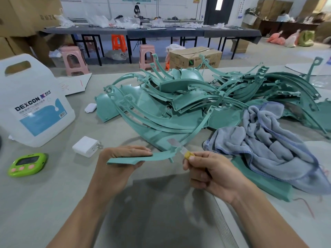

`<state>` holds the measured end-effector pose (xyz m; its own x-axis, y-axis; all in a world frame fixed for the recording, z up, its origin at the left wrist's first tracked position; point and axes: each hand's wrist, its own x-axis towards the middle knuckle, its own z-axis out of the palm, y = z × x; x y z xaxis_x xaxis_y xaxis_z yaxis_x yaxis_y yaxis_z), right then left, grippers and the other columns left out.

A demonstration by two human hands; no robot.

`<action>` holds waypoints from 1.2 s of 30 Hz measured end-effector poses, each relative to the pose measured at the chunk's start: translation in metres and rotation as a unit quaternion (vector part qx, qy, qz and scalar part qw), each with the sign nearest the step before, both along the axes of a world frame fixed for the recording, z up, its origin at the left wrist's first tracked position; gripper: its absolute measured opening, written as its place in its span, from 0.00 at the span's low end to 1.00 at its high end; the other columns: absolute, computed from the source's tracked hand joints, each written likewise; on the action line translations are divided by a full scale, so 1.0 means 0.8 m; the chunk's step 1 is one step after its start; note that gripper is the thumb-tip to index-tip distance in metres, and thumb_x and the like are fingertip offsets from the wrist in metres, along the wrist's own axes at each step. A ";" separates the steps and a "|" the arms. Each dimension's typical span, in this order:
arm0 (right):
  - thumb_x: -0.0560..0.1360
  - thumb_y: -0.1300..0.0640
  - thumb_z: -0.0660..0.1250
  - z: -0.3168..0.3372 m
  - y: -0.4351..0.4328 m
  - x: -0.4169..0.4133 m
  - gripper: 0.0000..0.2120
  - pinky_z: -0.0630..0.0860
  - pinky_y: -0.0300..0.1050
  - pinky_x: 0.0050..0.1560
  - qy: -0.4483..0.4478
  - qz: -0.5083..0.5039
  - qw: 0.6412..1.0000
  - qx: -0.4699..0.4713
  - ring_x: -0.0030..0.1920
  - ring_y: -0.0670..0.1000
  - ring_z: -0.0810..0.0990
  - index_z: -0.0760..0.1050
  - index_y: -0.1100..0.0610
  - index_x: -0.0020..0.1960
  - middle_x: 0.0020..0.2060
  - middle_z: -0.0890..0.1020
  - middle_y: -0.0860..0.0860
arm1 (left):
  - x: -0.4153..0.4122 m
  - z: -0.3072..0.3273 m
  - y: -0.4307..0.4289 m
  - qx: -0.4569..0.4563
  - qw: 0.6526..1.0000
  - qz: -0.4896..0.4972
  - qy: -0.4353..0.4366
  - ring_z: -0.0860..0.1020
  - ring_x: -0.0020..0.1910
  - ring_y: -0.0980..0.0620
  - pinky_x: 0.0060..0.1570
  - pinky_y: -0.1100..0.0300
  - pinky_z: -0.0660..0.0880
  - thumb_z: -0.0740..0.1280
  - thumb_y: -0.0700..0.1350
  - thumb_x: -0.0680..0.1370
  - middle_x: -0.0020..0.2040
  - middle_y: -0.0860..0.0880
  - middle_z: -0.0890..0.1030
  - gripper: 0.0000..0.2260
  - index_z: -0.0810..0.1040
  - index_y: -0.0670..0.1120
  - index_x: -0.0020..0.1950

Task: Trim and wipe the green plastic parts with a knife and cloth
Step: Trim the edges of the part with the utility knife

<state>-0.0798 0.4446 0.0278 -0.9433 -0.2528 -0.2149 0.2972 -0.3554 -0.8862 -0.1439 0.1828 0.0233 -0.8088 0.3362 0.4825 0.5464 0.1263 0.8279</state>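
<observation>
A curved green plastic part [159, 156] is gripped at its left end by the left hand [116, 158], long axis run left to right above the desk [53, 194]; the knife [188, 155], pinched in the right hand [211, 174], is laid against its right bend

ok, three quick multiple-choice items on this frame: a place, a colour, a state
1. Where does the cloth lie?
A. on the floor
B. on the green parts at right
C. folded at far left
2. The timer is:
A. red
B. green
C. black
3. The right hand:
A. is empty
B. wipes
C. grips the knife
B: it is heaped over them. B: its case is bright green. C: fingers curl round the yellow handle, blade at the part the left hand holds.
</observation>
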 end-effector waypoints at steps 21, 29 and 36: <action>0.70 0.63 0.71 0.011 0.001 0.004 0.05 0.58 0.40 0.26 0.043 -0.032 0.997 0.050 0.24 0.47 0.56 0.80 0.64 0.37 0.28 0.57 0.54 | 0.007 0.008 0.005 0.086 0.983 0.020 -0.159 0.85 0.44 0.57 0.44 0.65 0.80 0.75 0.27 0.68 0.44 0.51 0.88 0.21 0.89 0.55 0.42; 0.72 0.62 0.68 0.006 0.002 -0.001 0.07 0.58 0.40 0.26 0.042 -0.099 0.994 -0.004 0.24 0.47 0.55 0.79 0.62 0.37 0.27 0.57 0.52 | 0.008 0.009 0.007 0.052 0.986 0.071 -0.142 0.84 0.42 0.56 0.44 0.65 0.80 0.75 0.41 0.65 0.42 0.51 0.87 0.12 0.88 0.58 0.42; 0.76 0.60 0.66 0.002 -0.017 0.000 0.10 0.61 0.43 0.28 0.197 -0.266 0.934 0.132 0.26 0.50 0.63 0.80 0.60 0.37 0.24 0.65 0.55 | 0.025 0.015 0.010 -0.096 0.960 0.255 0.071 0.80 0.44 0.70 0.43 0.78 0.71 0.75 0.34 0.72 0.43 0.70 0.83 0.22 0.84 0.64 0.47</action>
